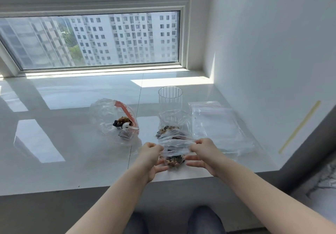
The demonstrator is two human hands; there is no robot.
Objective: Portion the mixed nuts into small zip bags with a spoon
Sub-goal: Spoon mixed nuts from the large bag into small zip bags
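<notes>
Both grips—my left hand [152, 153] and right hand [203, 152]—pinch the small zip bag [174, 152] at its top corners; I should press evenly along the seal.

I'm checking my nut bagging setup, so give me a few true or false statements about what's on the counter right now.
1. Both hands hold the small bag of nuts nearest the counter edge. True: left hand, right hand.
2. The clear cup is full of nuts. False: it looks empty.
3. The big bag lies left of the cup. True.
4. The flat empty bags lie left of the big bag. False: they lie to the right of the cup.
</notes>
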